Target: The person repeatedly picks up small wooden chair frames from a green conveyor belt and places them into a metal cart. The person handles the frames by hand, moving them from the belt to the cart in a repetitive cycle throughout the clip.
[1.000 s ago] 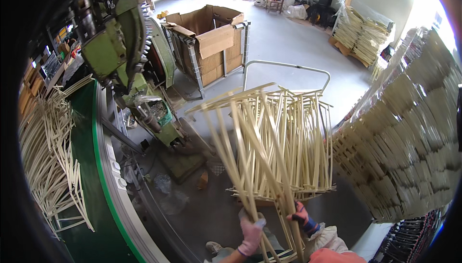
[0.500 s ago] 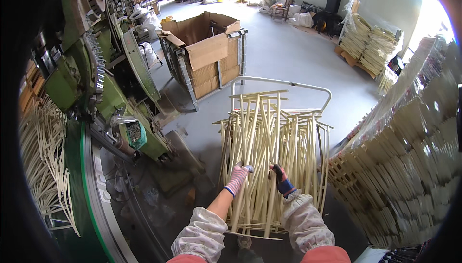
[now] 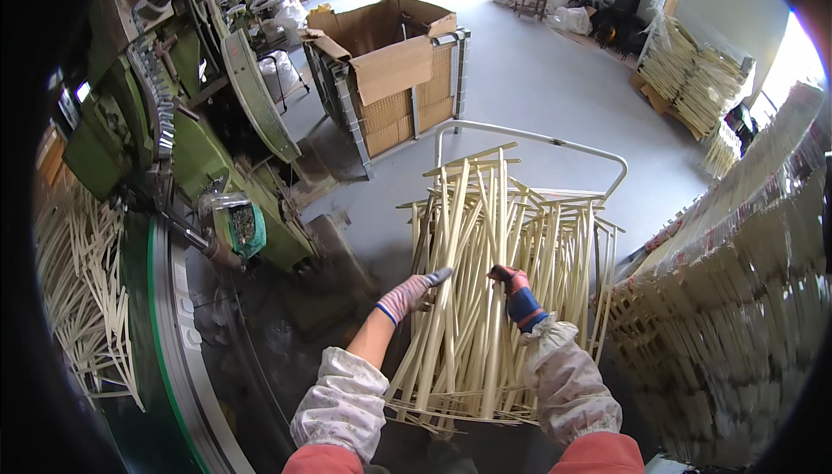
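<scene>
A thick heap of long pale sticks (image 3: 472,335) lies lengthwise in front of me on a cart with a white tube handle (image 3: 555,138). My left hand (image 3: 411,295), in a striped knit glove with dark fingertips, grips sticks at the heap's left side; its thumb lies across them and the other fingers are partly hidden. To its right, my right hand (image 3: 518,294), gloved in red and dark blue, is closed around a pale stick near the heap's middle. Patterned pale sleeve covers wrap both forearms.
At left stands a green machine (image 3: 204,158) with a green bag of small metal parts (image 3: 247,230). More sticks (image 3: 87,292) lie on a green belt (image 3: 134,257) beyond. A cardboard-lined cage bin (image 3: 390,75) is ahead. Tall wrapped stacks (image 3: 728,318) rise at right.
The view has shifted, so the cart and bin sit further right and higher. My left hand has slid outward to the left side of the sticks, its thumb stretched more; the right keeps its grip.
</scene>
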